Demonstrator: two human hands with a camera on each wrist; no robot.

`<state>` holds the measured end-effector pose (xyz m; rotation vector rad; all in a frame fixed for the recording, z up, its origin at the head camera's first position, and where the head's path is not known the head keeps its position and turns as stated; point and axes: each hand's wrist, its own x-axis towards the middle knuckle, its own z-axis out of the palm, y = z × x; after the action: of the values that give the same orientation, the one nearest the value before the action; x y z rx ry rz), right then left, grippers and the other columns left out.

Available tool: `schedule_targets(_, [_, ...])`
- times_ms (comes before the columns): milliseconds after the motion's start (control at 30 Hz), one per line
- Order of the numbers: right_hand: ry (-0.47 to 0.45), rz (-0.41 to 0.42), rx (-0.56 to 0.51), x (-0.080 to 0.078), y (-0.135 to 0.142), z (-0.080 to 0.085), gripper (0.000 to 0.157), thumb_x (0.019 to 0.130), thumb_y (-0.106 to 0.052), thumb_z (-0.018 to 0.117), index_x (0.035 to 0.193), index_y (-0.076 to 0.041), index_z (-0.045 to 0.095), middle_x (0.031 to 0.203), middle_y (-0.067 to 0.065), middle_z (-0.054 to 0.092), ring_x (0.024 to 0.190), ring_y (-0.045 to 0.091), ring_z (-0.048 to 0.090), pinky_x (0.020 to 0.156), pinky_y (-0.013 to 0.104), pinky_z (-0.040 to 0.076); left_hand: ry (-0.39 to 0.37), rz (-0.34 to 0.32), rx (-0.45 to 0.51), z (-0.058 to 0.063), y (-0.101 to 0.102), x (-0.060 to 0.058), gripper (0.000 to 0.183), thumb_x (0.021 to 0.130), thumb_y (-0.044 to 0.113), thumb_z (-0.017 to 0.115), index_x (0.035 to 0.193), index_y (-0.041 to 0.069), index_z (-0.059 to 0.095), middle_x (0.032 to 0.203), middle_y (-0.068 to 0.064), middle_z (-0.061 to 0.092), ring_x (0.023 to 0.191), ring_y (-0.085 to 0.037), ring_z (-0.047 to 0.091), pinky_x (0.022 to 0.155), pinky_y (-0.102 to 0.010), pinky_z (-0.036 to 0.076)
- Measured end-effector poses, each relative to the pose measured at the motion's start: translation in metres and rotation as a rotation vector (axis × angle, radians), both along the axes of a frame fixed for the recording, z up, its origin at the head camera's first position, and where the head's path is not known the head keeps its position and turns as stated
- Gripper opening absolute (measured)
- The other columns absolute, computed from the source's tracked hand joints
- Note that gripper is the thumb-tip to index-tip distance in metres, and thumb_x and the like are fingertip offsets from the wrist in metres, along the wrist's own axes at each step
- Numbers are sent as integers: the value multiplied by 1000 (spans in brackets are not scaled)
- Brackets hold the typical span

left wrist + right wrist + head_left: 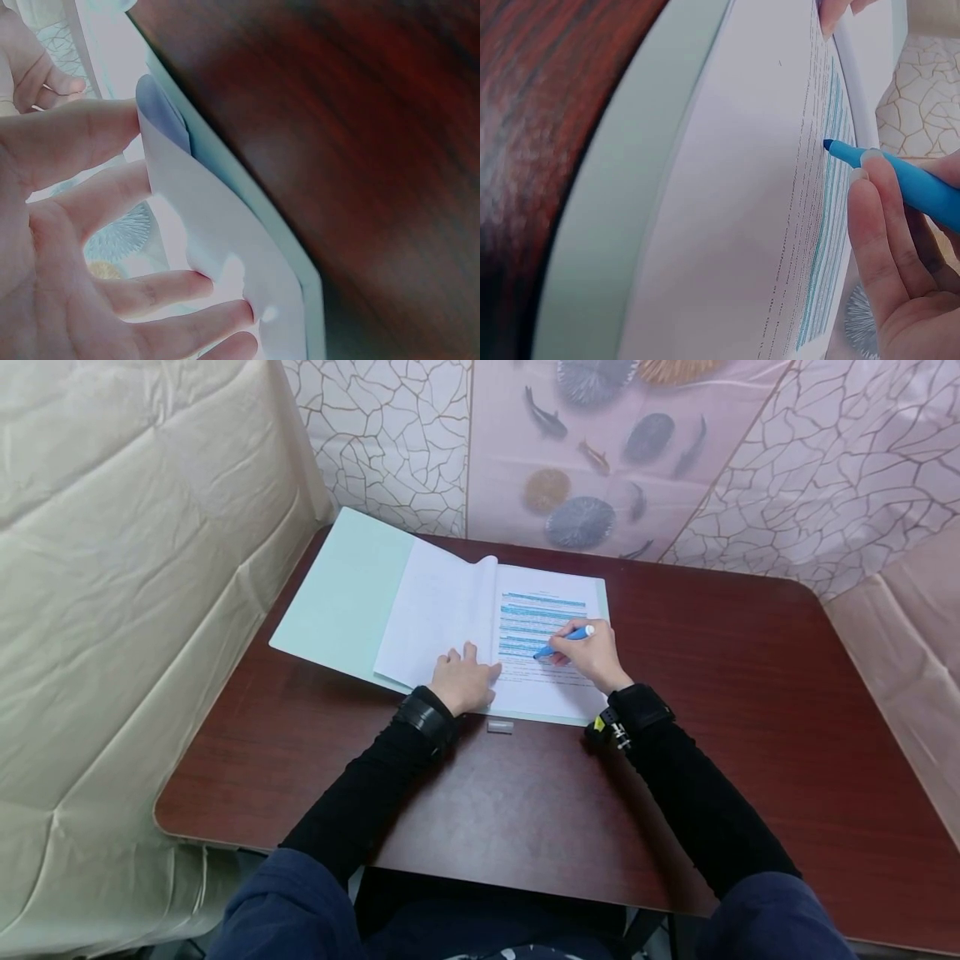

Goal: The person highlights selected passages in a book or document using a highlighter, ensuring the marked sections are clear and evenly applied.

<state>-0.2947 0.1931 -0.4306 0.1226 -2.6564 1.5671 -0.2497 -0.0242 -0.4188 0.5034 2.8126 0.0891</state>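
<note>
Blue marker: on the printed page [536, 700], aslant to its text, tip toward the page's left edge, white end toward its right; smooth plastic barrel [922, 187], dark tip.
Tip and lines: at the lower border of the blue bands [542, 610], unmarked print just below; touching or barely above the paper, I cannot tell.
Right hand [592, 653]: nearer the marker, over the page's right half, thumb and fingers pinched round the barrel.
Left hand [461, 682]: at the page's left edge, fingers spread apart, resting near the fold.
Turned sheets [431, 610]: left of the page, white, thin, curving up at the fold.
Folder [347, 581]: under and left of the page, pale green, stiff-looking.
Small grey piece [500, 727]: just below the page, on glossy red-brown wood-grain table [750, 710].
</note>
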Motion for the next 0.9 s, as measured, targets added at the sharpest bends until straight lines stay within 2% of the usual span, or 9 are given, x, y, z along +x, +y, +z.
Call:
schedule_targets(700, [-2, -3, -20, 1, 5, 0, 10, 84, -8, 66, 87, 2, 70, 81, 22, 73, 62, 22, 71, 64, 28, 58, -2, -2, 0, 1, 0, 1, 55, 97, 35, 52, 150, 27, 36, 155, -25, 24, 128, -44, 40, 109, -52, 32])
schedule_targets(900, [-5, -9, -16, 1, 6, 1, 10, 85, -7, 67, 88, 2, 69, 83, 24, 72, 65, 27, 72, 66, 32, 59, -2, 0, 4, 1, 0, 1, 56, 97, 36, 52, 150, 27, 36, 155, -25, 23, 129, -43, 39, 110, -52, 31])
